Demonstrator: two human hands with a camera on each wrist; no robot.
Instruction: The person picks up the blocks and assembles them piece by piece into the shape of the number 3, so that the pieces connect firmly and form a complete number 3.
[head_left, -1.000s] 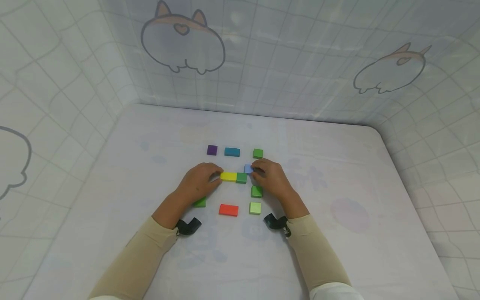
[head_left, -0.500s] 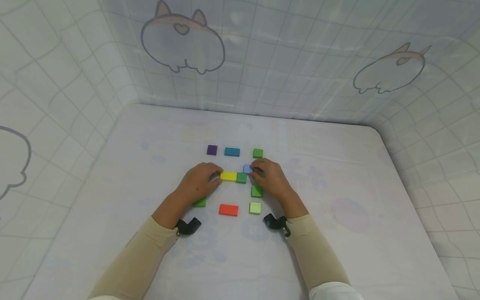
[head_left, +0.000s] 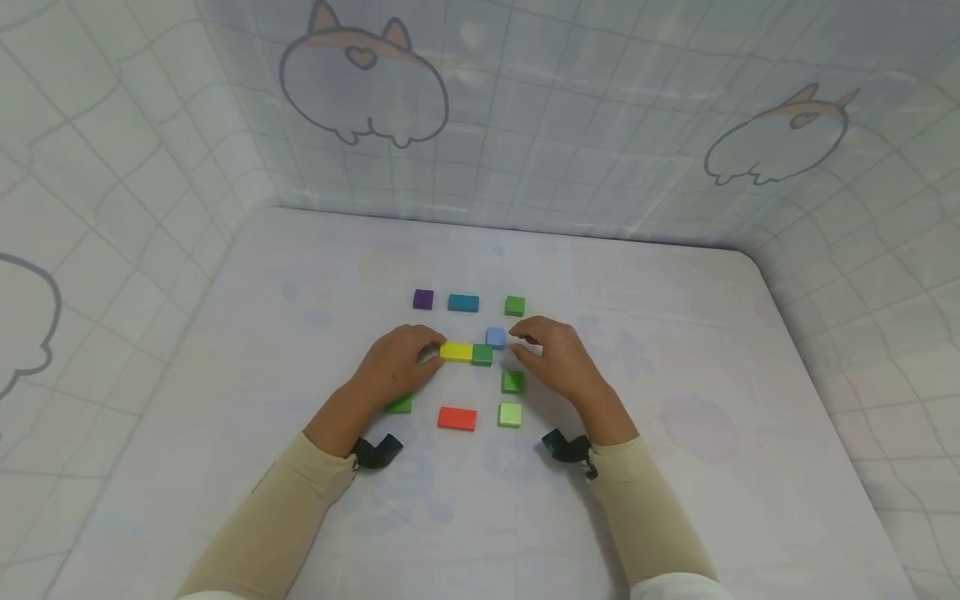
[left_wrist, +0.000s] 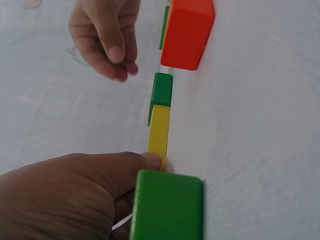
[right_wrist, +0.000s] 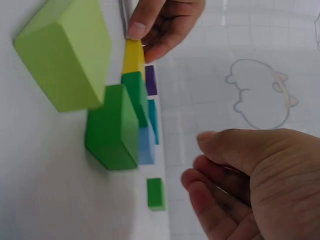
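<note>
My left hand (head_left: 401,360) pinches the left end of a yellow block (head_left: 456,352) between thumb and fingers. A dark green block (head_left: 482,355) sits end to end with the yellow one, on its right. Just behind the green block lies a light blue block (head_left: 495,337). To the right of the blue block is my right hand (head_left: 557,354), thumb and fingers apart and holding nothing. The right wrist view shows a gap between its thumb (right_wrist: 220,142) and fingers. In the left wrist view my thumb (left_wrist: 145,162) presses the yellow block's near end.
Behind the hands are a purple block (head_left: 423,299), a teal block (head_left: 463,302) and a green block (head_left: 515,306). Nearer stand a red block (head_left: 457,418), a light green block (head_left: 510,415) and a green block (head_left: 513,382). Another green block (head_left: 401,404) is partly under my left wrist.
My right hand has let go of the light blue block and moved a little to the right. The blue block has shifted slightly left. My left hand has stayed in place.
</note>
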